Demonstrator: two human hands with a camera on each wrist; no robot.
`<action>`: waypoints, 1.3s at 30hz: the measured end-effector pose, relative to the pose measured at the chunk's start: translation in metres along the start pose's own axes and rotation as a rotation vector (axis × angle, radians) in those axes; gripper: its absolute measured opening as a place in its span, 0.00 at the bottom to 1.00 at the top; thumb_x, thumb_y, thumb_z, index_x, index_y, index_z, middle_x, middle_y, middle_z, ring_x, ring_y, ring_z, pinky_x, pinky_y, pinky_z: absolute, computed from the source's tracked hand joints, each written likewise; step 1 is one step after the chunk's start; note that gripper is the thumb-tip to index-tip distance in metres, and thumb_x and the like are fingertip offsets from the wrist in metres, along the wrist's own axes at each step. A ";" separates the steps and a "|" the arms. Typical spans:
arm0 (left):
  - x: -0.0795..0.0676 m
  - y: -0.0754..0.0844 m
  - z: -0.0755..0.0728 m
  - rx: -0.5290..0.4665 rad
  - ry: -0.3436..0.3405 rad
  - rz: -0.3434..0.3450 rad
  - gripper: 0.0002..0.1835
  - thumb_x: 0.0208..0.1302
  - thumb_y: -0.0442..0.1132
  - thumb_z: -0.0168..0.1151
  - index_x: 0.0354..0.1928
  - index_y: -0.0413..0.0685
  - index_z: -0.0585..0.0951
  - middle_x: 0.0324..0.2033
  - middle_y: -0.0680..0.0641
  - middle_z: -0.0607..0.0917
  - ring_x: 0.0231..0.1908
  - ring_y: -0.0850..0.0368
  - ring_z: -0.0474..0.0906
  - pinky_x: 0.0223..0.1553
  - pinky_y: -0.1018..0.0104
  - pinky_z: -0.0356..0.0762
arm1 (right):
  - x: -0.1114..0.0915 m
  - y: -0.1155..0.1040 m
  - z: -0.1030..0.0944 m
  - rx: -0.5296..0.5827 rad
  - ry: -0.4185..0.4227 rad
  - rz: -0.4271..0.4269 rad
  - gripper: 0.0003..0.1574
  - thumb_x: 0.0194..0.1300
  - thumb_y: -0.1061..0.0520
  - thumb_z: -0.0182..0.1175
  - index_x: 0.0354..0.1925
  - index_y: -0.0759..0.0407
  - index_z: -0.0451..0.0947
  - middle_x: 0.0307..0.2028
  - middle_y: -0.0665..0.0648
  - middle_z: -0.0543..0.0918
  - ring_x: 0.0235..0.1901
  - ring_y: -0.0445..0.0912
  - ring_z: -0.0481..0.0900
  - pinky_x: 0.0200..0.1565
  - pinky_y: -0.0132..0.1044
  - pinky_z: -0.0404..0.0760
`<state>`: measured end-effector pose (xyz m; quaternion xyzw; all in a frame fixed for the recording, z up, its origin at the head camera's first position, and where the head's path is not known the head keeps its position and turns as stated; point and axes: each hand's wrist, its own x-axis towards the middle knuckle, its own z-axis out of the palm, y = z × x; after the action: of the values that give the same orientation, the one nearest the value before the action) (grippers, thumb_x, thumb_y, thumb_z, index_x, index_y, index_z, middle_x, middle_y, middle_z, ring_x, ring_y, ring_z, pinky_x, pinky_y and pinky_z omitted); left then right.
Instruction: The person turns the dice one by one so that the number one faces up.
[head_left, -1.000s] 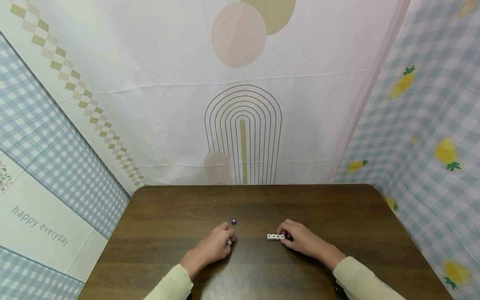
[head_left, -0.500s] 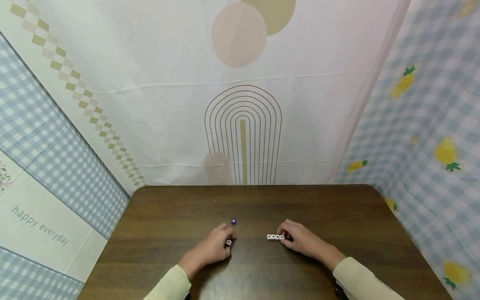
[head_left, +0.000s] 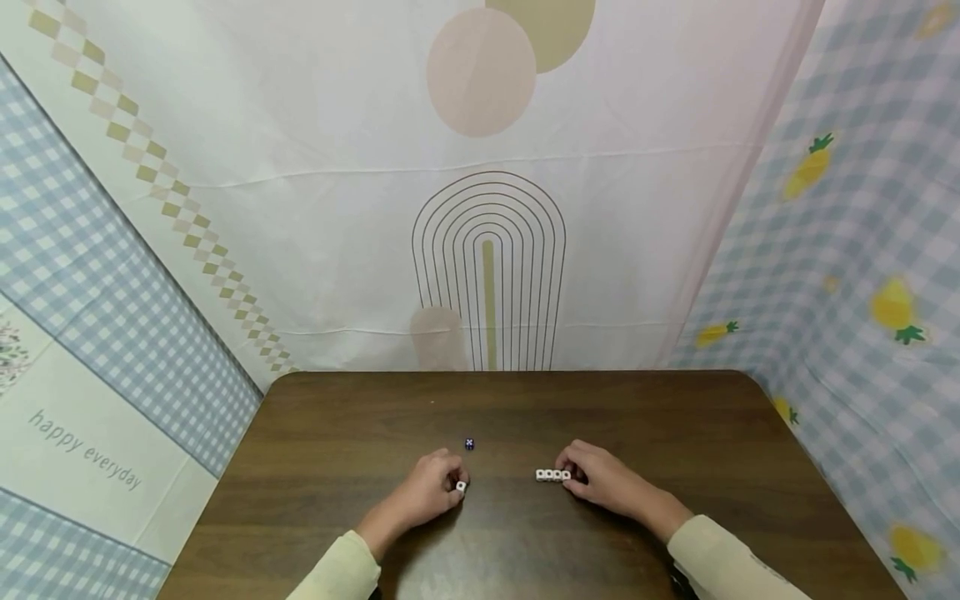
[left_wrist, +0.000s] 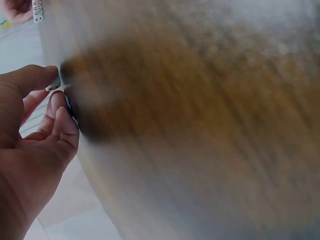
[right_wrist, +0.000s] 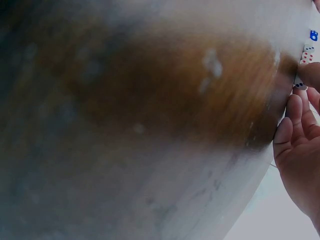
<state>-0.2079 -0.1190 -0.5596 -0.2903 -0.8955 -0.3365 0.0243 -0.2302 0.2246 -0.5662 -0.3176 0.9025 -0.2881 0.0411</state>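
Note:
My left hand [head_left: 433,483] pinches a white die [head_left: 461,486] between thumb and fingers, low over the brown table [head_left: 360,417]. In the left wrist view the thumb and fingertips cover most of that die [left_wrist: 52,87]. A dark blue die [head_left: 469,444] lies just beyond the left hand. To the right, several white dice [head_left: 552,475] stand in a straight row, side by side. My right hand [head_left: 600,477] pinches the right-end die of the row; in the right wrist view its thumb covers part of the row [right_wrist: 307,55].
A pale patterned cloth [head_left: 337,250] hangs behind the table's far edge. Blue checked cloths hang at the left [head_left: 112,192] and right [head_left: 847,375]. The bare tabletop between the two hands separates the held die from the row.
The white die in my left hand has turned so a single-dot face shows upward. The left fingers have drawn in around it. The right hand and the row have stayed put.

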 end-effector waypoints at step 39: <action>0.068 0.054 0.055 0.104 -0.071 -0.045 0.08 0.52 0.33 0.75 0.31 0.49 0.83 0.28 0.51 0.79 0.28 0.68 0.67 0.30 0.76 0.67 | 0.002 0.002 0.000 -0.006 0.009 -0.013 0.12 0.63 0.62 0.71 0.42 0.50 0.79 0.36 0.43 0.76 0.35 0.34 0.75 0.37 0.30 0.78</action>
<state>-0.2269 -0.0185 -0.5538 -0.2800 -0.9185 -0.2794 0.0000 -0.2325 0.2251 -0.5667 -0.3221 0.9015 -0.2871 0.0341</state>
